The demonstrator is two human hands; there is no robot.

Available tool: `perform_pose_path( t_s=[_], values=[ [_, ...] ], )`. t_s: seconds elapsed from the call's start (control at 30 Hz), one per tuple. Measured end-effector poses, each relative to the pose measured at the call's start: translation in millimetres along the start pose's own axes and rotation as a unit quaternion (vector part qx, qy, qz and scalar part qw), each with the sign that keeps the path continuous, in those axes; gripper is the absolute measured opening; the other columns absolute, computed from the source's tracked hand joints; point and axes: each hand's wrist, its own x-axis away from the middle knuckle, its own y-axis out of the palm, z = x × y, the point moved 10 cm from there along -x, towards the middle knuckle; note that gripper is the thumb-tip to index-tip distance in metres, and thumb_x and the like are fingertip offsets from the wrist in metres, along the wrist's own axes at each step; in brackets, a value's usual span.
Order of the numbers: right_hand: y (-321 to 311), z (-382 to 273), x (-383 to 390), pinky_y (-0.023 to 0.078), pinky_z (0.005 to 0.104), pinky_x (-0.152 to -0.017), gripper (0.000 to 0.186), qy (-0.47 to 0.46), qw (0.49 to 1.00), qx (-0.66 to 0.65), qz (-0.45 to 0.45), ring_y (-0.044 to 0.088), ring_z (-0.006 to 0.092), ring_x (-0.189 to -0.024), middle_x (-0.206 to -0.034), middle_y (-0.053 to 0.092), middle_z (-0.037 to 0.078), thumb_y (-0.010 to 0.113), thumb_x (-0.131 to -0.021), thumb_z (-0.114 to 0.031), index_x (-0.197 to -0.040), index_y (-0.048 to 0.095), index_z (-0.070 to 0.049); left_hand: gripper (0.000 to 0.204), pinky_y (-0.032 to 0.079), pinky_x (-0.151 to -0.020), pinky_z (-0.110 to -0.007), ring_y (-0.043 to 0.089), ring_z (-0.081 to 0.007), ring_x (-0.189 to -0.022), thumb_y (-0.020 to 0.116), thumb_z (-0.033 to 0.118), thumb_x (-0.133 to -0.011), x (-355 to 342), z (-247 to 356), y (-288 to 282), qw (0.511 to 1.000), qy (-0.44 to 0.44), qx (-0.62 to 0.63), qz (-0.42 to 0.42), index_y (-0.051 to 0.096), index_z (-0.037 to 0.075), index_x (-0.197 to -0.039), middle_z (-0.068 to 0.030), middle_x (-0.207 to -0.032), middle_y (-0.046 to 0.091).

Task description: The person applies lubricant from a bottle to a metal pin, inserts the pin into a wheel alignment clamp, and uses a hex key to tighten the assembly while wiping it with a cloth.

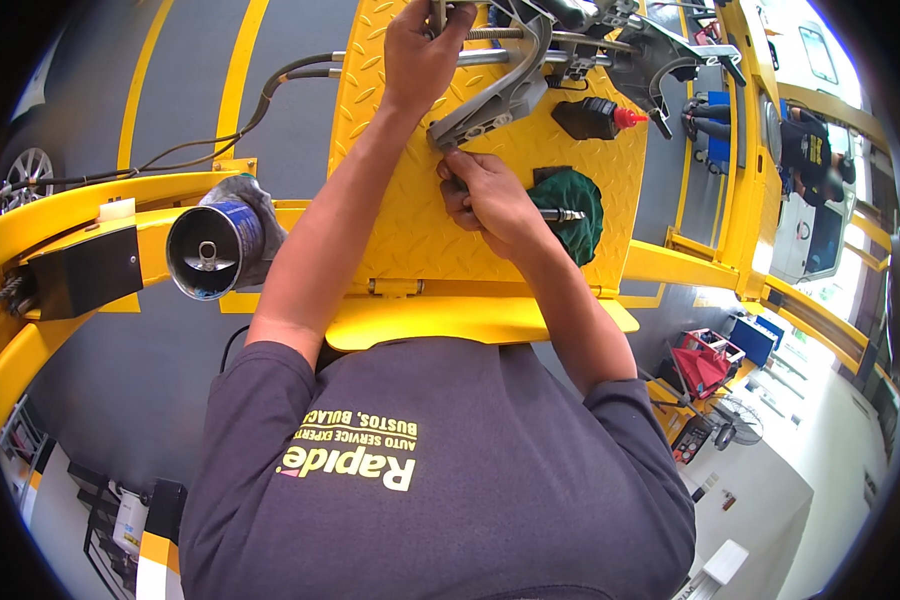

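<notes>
At the top edge, my left hand (420, 65) is closed around a narrow metal piece (438, 16), partly cut off by the picture's rim. Beside it runs a threaded rod (495, 33) of a grey metal mechanism with curved arms (515, 95). My right hand (495, 200) is closed at the lower end of the near curved arm; its fingertips, and whatever they hold, are hidden. Just right of it, a shiny metal tool end (562, 215) shows over a dark green cloth (580, 240). A black bottle with a red cap (592, 118) lies farther back.
All this rests on a yellow tread-plate platform (370, 230). Left stands an open can (220, 250) with a grey cloth (255, 205) against it. Dark hoses (260, 115) run leftward. Yellow lift arms (685, 268) flank the platform. A co-worker (808, 145) is far right, near a fan (738, 420).
</notes>
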Motion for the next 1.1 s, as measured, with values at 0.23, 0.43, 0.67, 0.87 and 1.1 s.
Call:
perform_pose_path(
  t_s=[0.23,0.43,0.67,0.87,1.1],
  values=[
    [-1.6,-0.9,8.9,0.021,0.0256,-0.049,0.030,0.006,1.000,0.006,0.021,0.028,0.0064,-0.056,-0.071,0.034,-0.006,0.049,-0.119,-0.032,-0.102,0.054,-0.008,0.011,0.044,-0.063,-0.022,0.058,-0.0012,-0.076,0.071,0.008,-0.108,7.1,-9.1,-1.1,0.997,-0.061,-0.035,-0.007,0.074,0.002,-0.117,0.0060,-0.091,0.069],
    [-1.3,4.2,22.0,0.020,0.0248,-0.048,0.028,0.036,0.998,-0.049,0.001,0.026,0.0047,-0.055,-0.071,0.034,-0.006,0.047,-0.120,-0.031,-0.103,0.053,-0.009,0.009,0.041,-0.062,-0.022,0.055,-0.0007,-0.076,0.071,0.008,-0.108,4.6,-6.8,1.2,0.999,-0.052,-0.004,-0.012,0.074,0.003,-0.114,0.0072,-0.090,0.067],
    [12.4,5.5,9.8,0.020,0.0247,-0.047,0.026,0.052,0.957,-0.253,-0.129,0.024,0.0046,-0.050,-0.068,0.030,-0.009,0.041,-0.122,-0.032,-0.104,0.049,-0.014,0.008,0.041,-0.062,-0.022,0.054,-0.0007,-0.076,0.070,0.007,-0.108,2.3,-5.8,-3.3,0.997,-0.061,-0.039,-0.009,0.074,0.003,-0.114,0.0080,-0.089,0.066],
    [21.3,13.5,0.6,0.022,0.0247,-0.049,0.028,0.035,0.937,-0.322,-0.134,0.024,0.0059,-0.049,-0.066,0.029,-0.008,0.043,-0.121,-0.031,-0.099,0.048,-0.016,0.008,0.037,-0.057,-0.023,0.052,-0.0009,-0.072,0.069,0.008,-0.109,3.2,-6.6,-3.3,0.998,-0.041,-0.041,-0.002,0.073,0.003,-0.114,0.0084,-0.085,0.063],
    [-3.6,8.7,-2.0,0.027,0.0280,-0.051,0.036,-0.017,0.998,0.055,-0.017,0.032,0.0091,-0.052,-0.067,0.039,-0.005,0.043,-0.121,-0.037,-0.098,0.054,-0.010,0.010,0.038,-0.056,-0.023,0.052,-0.0001,-0.069,0.070,0.009,-0.110,2.5,-11.4,-6.1,0.999,-0.050,-0.002,-0.012,0.073,0.003,-0.117,0.0085,-0.084,0.063]
  ],
)
